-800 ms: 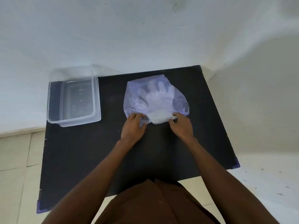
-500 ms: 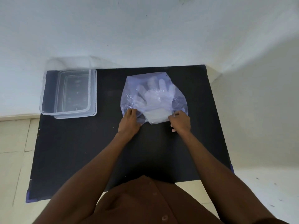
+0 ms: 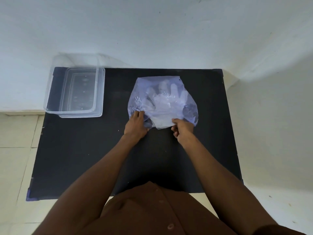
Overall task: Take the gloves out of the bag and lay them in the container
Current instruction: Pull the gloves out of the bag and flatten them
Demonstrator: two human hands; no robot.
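A: step? bag opening, gloves not out yet

B: agree. translucent plastic bag (image 3: 162,100) lies flat on the black desk (image 3: 81,150), mouth toward the person. disposable gloves (image 3: 166,97) show through the film, fingers pointing away, cuff edge poking out at the mouth

A: hands?

B: left hand (image 3: 136,124) pinched shut on the bag's near left edge. right hand (image 3: 182,128) closed on film at the right of the mouth; bag or glove cuff, can't tell which

A: container?

B: clear plastic container (image 3: 50,92) at the far left corner of the desk, nothing in it, well apart from the bag

A: next move?

B: my guess: left hand pins the bag, right hand gets hold of the cuff and draws the gloves toward the person, then carries them left to the container. thin film clings, so the bag likely drags along if it isn't held down
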